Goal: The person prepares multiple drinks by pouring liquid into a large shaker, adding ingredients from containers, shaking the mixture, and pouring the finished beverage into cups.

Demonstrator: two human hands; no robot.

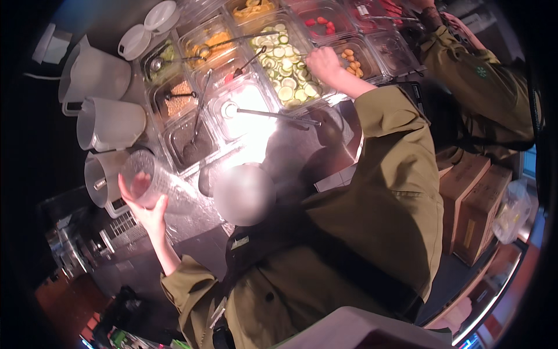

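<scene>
My left hand [150, 216] grips a clear tall plastic cup [168, 185] by its side, thumb and fingers around it, the mouth tilted toward me. My right hand [324, 65] hangs with curled fingers at the right edge of a clear bin of round green-rimmed fruit slices [285, 74]. A thin line shows by its fingertips, but whether the hand grips a utensil is unclear. Right of it sits a bin with several small orange oval fruits [353, 63]. In front, a brightly lit bin of white contents [239, 102] holds a long-handled ladle [279, 115].
Plastic pitchers [112, 123] line the left side. Other bins hold orange pulp [216, 41], pale grains [181, 99], dark contents [189, 144] and red fruit pieces [321, 24]. A co-worker's sleeve [462, 65] reaches in at the right. Cardboard boxes [473, 209] stand behind at right.
</scene>
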